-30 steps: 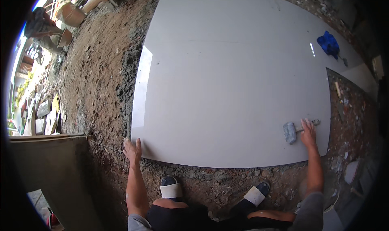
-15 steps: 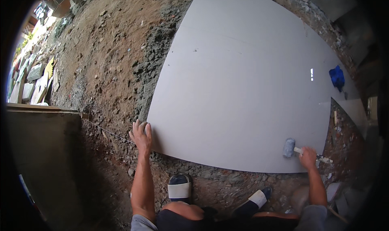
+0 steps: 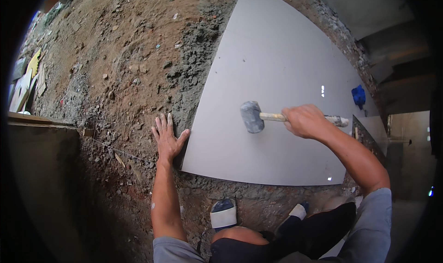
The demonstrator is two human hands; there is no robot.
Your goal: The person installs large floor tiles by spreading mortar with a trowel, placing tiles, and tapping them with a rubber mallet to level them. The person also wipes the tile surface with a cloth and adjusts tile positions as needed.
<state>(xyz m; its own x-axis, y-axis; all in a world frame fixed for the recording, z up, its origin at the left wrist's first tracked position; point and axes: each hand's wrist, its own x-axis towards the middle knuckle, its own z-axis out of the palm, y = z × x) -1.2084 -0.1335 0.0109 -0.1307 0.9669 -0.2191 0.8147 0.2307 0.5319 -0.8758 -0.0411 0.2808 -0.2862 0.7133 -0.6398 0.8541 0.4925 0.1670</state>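
Observation:
A rubber mallet (image 3: 252,118) with a grey head and a pale wooden handle is gripped in my right hand (image 3: 304,121). Its head hangs over the middle of a large, glossy light-grey tile (image 3: 272,69), and the gap between them cannot be judged. Beside the tile's near left corner is my left hand (image 3: 168,138), fingers spread over the soil and thumb toward the tile's edge. Grey wet mortar (image 3: 196,55) shows along the tile's left side.
A crumpled blue thing (image 3: 358,97) lies on the right of the tiling. A thin string (image 3: 122,151) runs across rough soil (image 3: 124,69) from a concrete block (image 3: 46,166) at the left. Broken slabs (image 3: 22,90) are piled at the far left. My slippered foot (image 3: 224,214) is below the tile.
My right hand has brought the mallet left and farther in, from the near right corner to over the tile's middle. My left hand has opened out beside the edge. The view has shifted.

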